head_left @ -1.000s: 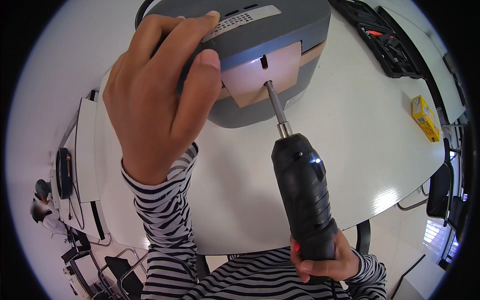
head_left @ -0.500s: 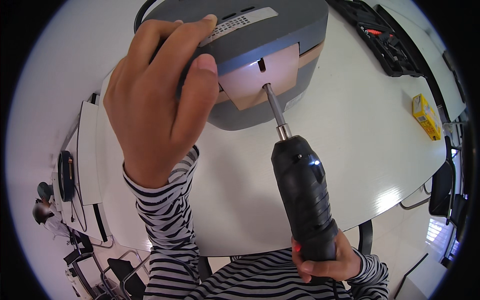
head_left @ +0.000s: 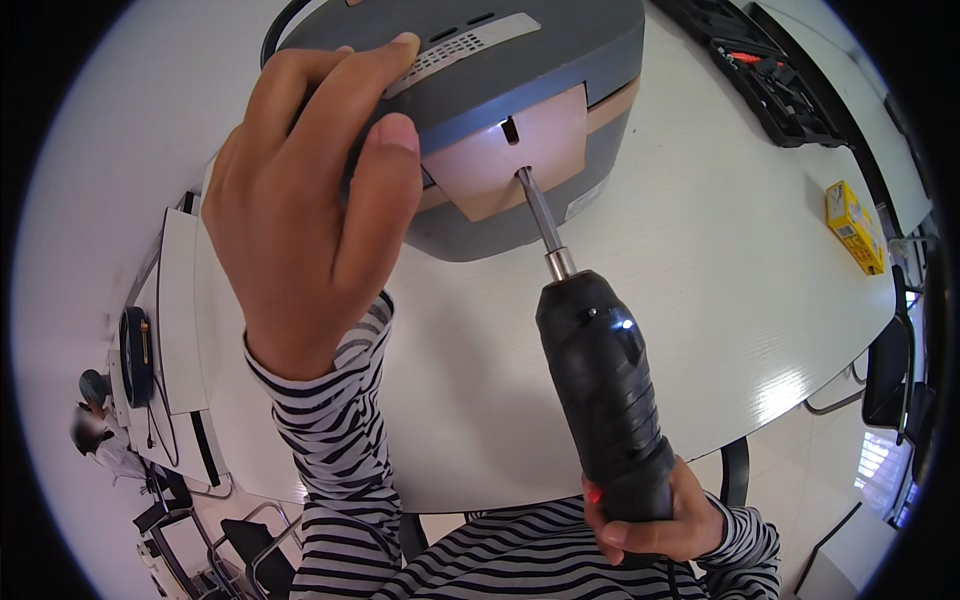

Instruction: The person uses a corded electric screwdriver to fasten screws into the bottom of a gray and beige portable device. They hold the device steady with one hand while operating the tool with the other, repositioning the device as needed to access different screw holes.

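Note:
A rounded grey appliance (head_left: 400,205) with a beige front panel (head_left: 490,190) stands at the far side of the table. My left hand (head_left: 310,190) steadies it, the fingers bent over its top by a pale perforated strip (head_left: 465,50) and the thumb along its front left edge. In my right hand (head_left: 650,535), closed round the lower handle, is a black cordless electric screwdriver (head_left: 600,370). Its small white light is lit, and a red glow shows by my fingers. The long metal bit (head_left: 542,215) runs up into a hole in the panel, below a dark slot; its tip is hidden.
An open black tool case (head_left: 775,90) with a red item lies at the far right. A yellow box (head_left: 855,228) sits near the right edge of the white table (head_left: 700,330). Chairs (head_left: 885,370) stand around it. At the far left are a person (head_left: 95,430) and a dark bag (head_left: 133,355).
The appliance, my left hand and the screwdriver's front end appear slightly further left in view. The bit stays in the panel's hole, and both hands keep their hold.

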A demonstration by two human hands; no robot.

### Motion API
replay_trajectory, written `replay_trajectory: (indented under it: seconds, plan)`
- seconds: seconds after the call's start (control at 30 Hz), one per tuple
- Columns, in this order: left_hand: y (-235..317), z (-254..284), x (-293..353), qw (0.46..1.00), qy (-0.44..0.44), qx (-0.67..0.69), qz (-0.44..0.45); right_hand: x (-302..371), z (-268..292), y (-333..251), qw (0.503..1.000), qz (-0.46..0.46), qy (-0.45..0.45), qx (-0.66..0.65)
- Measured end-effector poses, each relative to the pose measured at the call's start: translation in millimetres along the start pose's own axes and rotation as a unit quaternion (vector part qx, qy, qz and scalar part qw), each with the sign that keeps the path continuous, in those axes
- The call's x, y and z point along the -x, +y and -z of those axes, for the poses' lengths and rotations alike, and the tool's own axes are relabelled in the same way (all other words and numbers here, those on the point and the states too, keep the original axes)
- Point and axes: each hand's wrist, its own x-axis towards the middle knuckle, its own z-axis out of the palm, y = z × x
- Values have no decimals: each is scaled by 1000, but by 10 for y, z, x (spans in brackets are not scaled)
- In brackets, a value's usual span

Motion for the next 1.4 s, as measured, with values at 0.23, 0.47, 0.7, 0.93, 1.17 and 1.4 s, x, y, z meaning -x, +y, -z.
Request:
replay_trajectory:
  seconds: [0.23, 0.47, 0.7, 0.93, 1.17, 1.4]
  plan:
    - [-2, -3, -17, 1000, 5, -2, -16, 14, -2, -18, 1000, -6, 2, -1]
    - [-25, -34, -12, 1000, 13, 4, -27, 10, 12, -5, 1000, 5, -4, 6]
    - [-10, -11, -6, 1000, 10, 3, -12, 7, -4, -10, 1000, -2, -1, 4]
    - [15, -7, -11, 1000, -2, 5, -4, -6, 8, 4, 1000, 5, -1, 7]
    - [23, -7, -4, 1000, -3, 6, 1, -5, 6, -10, 1000, -8, 2, 4]
    - [12, -57, -5, 1000, 3, 11, -7, -4, 45, -39, 1000, 4, -9, 18]
